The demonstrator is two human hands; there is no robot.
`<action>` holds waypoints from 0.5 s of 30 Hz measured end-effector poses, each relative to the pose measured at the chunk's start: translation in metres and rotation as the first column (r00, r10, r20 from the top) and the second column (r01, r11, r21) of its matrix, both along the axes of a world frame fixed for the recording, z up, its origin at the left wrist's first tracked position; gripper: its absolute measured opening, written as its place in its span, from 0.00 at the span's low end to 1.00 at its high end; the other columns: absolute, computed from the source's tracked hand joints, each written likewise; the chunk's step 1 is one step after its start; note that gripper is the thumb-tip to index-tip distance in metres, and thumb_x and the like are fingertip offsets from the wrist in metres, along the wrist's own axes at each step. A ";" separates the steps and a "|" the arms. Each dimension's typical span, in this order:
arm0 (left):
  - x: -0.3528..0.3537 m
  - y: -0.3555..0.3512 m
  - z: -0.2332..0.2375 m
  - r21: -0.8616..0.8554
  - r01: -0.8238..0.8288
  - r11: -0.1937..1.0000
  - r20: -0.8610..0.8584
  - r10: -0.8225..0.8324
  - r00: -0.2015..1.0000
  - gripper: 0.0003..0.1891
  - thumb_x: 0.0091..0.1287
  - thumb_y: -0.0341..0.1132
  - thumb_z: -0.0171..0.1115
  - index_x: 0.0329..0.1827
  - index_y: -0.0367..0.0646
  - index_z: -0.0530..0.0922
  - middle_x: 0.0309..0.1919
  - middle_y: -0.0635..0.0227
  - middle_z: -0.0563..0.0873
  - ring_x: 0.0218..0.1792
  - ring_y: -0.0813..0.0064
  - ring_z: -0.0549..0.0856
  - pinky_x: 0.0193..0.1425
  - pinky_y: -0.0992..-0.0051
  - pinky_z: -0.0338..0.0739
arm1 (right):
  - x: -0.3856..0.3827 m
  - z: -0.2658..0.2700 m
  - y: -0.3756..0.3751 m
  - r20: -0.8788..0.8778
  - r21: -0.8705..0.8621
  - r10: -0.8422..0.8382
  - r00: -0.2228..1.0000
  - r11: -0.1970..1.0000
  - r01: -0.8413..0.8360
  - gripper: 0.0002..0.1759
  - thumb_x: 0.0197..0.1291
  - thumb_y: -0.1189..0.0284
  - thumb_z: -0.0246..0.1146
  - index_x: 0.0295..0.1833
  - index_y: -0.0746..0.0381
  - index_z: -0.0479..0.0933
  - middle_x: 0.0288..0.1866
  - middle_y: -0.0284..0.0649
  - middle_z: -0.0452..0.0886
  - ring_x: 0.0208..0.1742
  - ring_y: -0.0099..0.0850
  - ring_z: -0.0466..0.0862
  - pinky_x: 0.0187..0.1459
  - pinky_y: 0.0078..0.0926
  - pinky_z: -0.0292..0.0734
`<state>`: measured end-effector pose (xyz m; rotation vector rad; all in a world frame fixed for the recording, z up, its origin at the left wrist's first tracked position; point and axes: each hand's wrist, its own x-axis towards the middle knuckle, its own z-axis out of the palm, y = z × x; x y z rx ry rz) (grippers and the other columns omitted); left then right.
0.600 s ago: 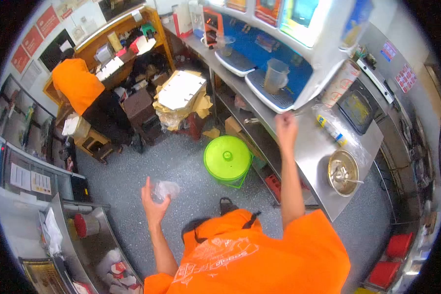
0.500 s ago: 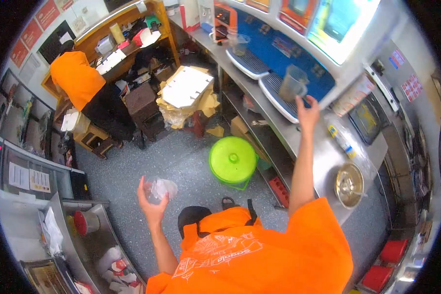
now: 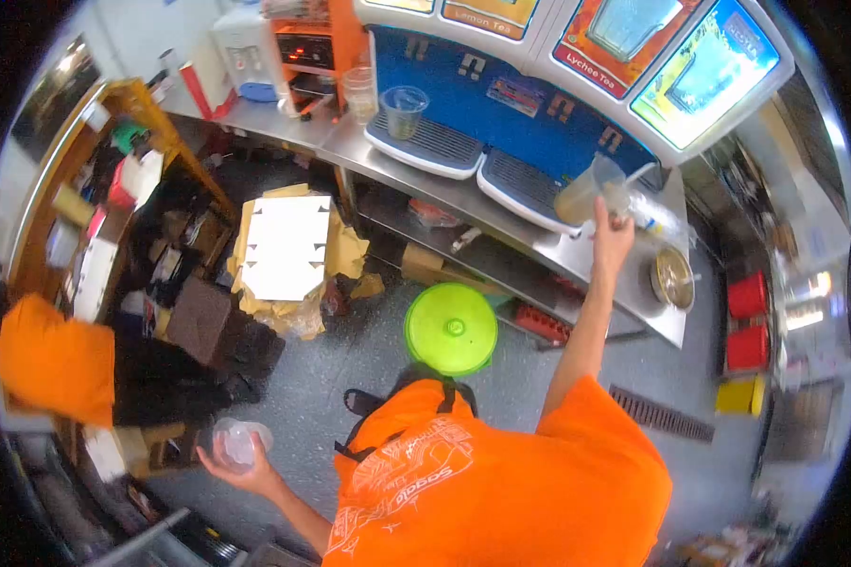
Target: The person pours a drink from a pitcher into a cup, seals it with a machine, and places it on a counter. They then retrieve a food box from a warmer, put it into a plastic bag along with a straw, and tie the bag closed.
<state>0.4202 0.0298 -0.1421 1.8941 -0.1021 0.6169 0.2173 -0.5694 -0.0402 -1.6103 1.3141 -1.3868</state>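
Note:
My left hand (image 3: 246,470) is out at lower left over the floor, its fingers curled round a clear plastic cup (image 3: 247,437). My right hand (image 3: 614,238) reaches to the steel counter and grips a translucent plastic jug (image 3: 584,192) by its handle side. The jug is tilted, beside the right end of the black drip tray (image 3: 525,192). Just right of it lies a clear plastic-wrapped item (image 3: 654,217). Another clear plastic container (image 3: 405,115) stands on the left drip tray (image 3: 425,146).
A steel bowl (image 3: 672,278) with a utensil sits at the counter's right end. A lidded green bin (image 3: 451,329) stands on the floor before me. Stacked white boxes (image 3: 286,248) are behind it. A co-worker in orange (image 3: 55,364) bends at the left. Drink dispensers (image 3: 624,42) line the back.
My view has turned right. My right hand has taken the jug off the drip tray and tilted it. My left hand, with the cup, has moved down and left in view.

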 end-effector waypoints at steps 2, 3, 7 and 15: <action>0.050 -0.004 0.009 -0.039 0.095 0.995 -0.054 -0.097 0.994 0.52 0.45 0.23 0.76 0.75 0.42 0.56 0.58 0.57 0.79 0.60 0.62 0.77 0.67 0.61 0.70 | -0.006 0.010 -0.015 0.021 -0.046 -0.117 0.993 0.992 0.118 0.30 0.51 0.51 0.74 0.40 0.67 0.74 0.30 0.35 0.74 0.26 0.23 0.74 0.22 0.20 0.71; 0.071 -0.011 0.004 -0.083 0.141 0.987 -0.095 -0.149 0.984 0.52 0.46 0.22 0.76 0.76 0.43 0.54 0.59 0.56 0.79 0.61 0.62 0.76 0.68 0.61 0.69 | -0.011 0.013 -0.029 0.001 -0.057 -0.147 0.989 0.987 0.147 0.30 0.51 0.51 0.74 0.40 0.67 0.74 0.30 0.35 0.74 0.26 0.23 0.74 0.22 0.20 0.71; 0.159 -0.021 -0.009 -0.034 0.268 0.963 -0.141 -0.270 0.953 0.46 0.50 0.22 0.74 0.74 0.37 0.58 0.61 0.55 0.78 0.61 0.63 0.75 0.69 0.61 0.67 | 0.017 0.039 -0.063 -0.022 -0.131 -0.148 0.989 0.981 0.144 0.31 0.50 0.51 0.75 0.38 0.69 0.73 0.28 0.34 0.74 0.29 0.22 0.74 0.26 0.19 0.68; 0.235 -0.105 -0.018 -0.249 0.340 0.907 -0.235 -0.397 0.887 0.38 0.51 0.19 0.71 0.68 0.37 0.66 0.64 0.58 0.74 0.64 0.65 0.72 0.70 0.63 0.65 | 0.027 0.032 -0.088 -0.115 -0.279 -0.343 0.932 0.912 0.301 0.33 0.45 0.49 0.77 0.31 0.68 0.71 0.27 0.34 0.73 0.29 0.23 0.71 0.30 0.22 0.68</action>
